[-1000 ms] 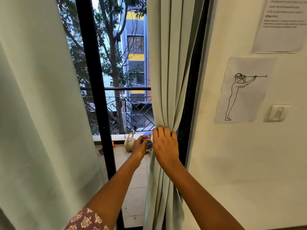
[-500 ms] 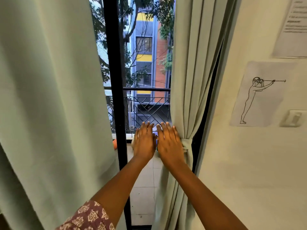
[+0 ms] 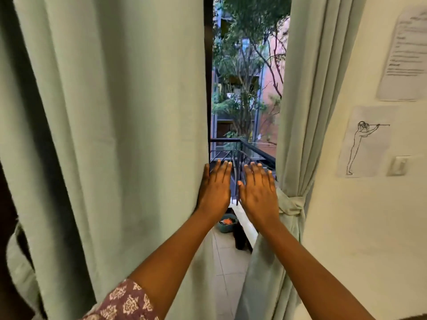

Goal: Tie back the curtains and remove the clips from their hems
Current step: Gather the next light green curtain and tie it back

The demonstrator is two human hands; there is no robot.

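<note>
Both grips were released, fingers straight: the left hand (image 3: 216, 188) lay against the inner edge of the left curtain (image 3: 104, 135), which hung straight down; the right hand (image 3: 258, 190) was just beside the right curtain (image 3: 298, 112), bunched at its tie-back (image 3: 292, 205) near the wall (image 3: 346, 227). Between them a narrow gap showed a railing (image 3: 231, 148).

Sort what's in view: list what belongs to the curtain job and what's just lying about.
Job: left curtain, hanging loose; right curtain; its tie-back; left hand; right hand.

Lying about: basin on the balcony; drawing, printed sheet and switch on the wall.
</note>
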